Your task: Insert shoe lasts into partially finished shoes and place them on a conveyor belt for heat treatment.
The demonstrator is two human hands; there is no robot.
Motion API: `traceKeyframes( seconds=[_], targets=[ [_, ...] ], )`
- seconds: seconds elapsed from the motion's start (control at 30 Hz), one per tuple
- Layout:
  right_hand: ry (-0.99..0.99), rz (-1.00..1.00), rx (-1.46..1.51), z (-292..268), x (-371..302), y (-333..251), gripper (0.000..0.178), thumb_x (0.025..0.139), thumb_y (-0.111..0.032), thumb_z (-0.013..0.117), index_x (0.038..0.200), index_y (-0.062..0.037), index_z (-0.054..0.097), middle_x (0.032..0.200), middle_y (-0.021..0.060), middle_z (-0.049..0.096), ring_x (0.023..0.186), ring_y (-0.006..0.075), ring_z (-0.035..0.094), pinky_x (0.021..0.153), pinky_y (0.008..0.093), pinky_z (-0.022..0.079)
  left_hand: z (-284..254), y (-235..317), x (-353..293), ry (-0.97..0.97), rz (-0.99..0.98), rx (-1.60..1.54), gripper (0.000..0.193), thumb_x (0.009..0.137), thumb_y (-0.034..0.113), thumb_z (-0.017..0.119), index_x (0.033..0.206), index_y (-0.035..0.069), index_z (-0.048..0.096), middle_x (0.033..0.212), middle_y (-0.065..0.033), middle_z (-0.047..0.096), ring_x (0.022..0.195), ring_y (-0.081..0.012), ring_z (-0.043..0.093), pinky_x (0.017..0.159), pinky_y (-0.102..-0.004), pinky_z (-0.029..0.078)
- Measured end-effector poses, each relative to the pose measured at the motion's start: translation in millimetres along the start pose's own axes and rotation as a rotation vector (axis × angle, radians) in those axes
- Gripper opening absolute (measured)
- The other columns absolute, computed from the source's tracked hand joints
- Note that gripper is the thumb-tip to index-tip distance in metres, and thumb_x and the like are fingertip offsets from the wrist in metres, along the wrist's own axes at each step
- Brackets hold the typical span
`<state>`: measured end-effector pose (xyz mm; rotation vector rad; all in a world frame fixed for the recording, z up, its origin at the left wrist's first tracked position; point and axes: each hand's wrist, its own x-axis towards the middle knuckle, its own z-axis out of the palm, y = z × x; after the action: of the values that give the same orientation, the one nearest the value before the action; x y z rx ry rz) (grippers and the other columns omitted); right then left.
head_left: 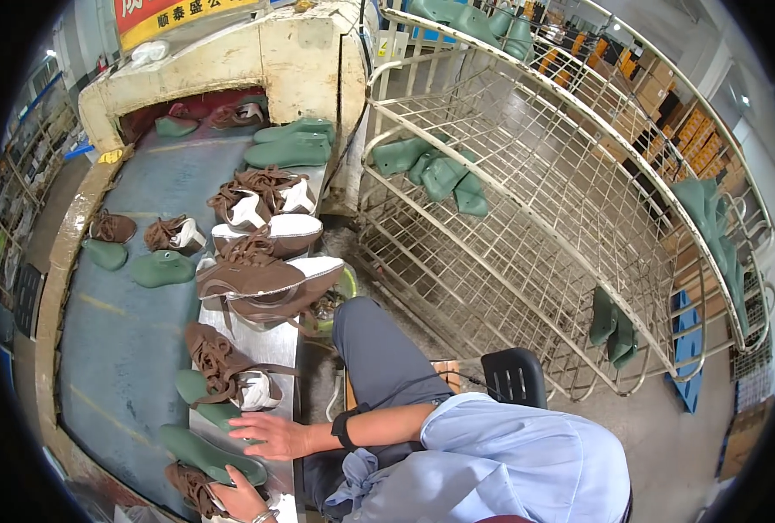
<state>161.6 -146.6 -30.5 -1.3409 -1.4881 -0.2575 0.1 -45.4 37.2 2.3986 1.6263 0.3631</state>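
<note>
My left hand (pixel 241 499) is at the bottom of the view, closed on a brown lace-up shoe (pixel 189 488), part of which it hides. One of its fingers lies against a green shoe last (pixel 197 451) resting on the metal ledge. Just above, my right hand (pixel 274 436) hovers at the near end of that last with its fingers stretched out, gripping nothing that I can see. Past its fingertips lies another green last (pixel 197 392), partly covered by a brown shoe with a white heel lining (pixel 255 390) and loose laces.
Several brown shoes (pixel 257 283) line the metal ledge (pixel 276 344). Lasts and shoes also lie on the blue-grey conveyor belt (pixel 108 336), which enters a cream machine (pixel 300 57). At right stands a wire rack (pixel 527 235) holding green lasts. A black chair back (pixel 514 375) is behind me.
</note>
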Motion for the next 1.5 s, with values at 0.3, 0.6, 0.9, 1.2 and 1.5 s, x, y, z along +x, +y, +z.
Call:
traceKeyframes(
  seconds=[0.3,0.6,0.9,1.2,1.5],
  targets=[
    [-0.005,0.041,-0.041,-3.1,-4.1,-3.8,0.03,0.082,-0.01,0.067,0.109,-0.0071,0.056,0.14,0.0169,0.044,0.137,0.0403,0.038,0.11,0.0539,0.039,8.1,-1.8,-0.6,-0.003,0.047,-0.024,0.071,0.085,0.059,0.059,0.106,-0.009,0.064,0.106,-0.0282,0.063,0.099,-0.0449,0.059,0.088,-0.052,0.046],
    [0.014,0.017,0.01,3.0,1.5,-8.3,0.028,0.082,-0.011,0.066,0.108,-0.0065,0.056,0.14,0.0177,0.045,0.136,0.0404,0.039,0.108,0.0541,0.04,34.6,-39.8,3.5,0.098,0.029,0.053,0.06,0.088,0.048,0.06,0.118,-0.004,0.059,0.11,-0.0247,0.064,0.1,-0.0407,0.062,0.087,-0.0482,0.048],
    [0.119,0.032,-0.097,16.2,-5.9,14.7,0.044,0.081,-0.016,0.074,0.122,-0.0113,0.058,0.124,0.0107,0.059,0.119,0.0326,0.057,0.102,0.046,0.046,20.3,0.7,5.4,0.031,-0.108,-0.074,0.053,0.08,0.052,0.066,0.106,0.006,0.062,0.098,-0.0214,0.067,0.09,-0.042,0.064,0.078,-0.05,0.05],
    [-0.049,0.027,-0.029,15.0,-7.5,6.5,0.053,0.059,-0.006,0.076,0.109,-0.0172,0.062,0.132,0.0122,0.054,0.127,0.0391,0.048,0.103,0.0533,0.043,10.3,-9.4,-3.1,0.08,-0.044,-0.065,0.055,0.08,0.054,0.065,0.088,0.0,0.057,0.086,-0.0233,0.064,0.08,-0.0415,0.064,0.069,-0.0491,0.049],
    [-0.007,-0.006,-0.118,8.1,-12.5,6.4,0.042,0.067,0.003,0.068,0.105,-0.0104,0.057,0.129,0.0161,0.054,0.124,0.0445,0.05,0.099,0.0534,0.044,18.9,-1.7,-7.1,0.098,0.005,-0.067,0.074,0.081,0.058,0.059,0.113,-0.008,0.053,0.103,-0.0285,0.063,0.092,-0.0409,0.064,0.079,-0.0464,0.052]
  ],
)
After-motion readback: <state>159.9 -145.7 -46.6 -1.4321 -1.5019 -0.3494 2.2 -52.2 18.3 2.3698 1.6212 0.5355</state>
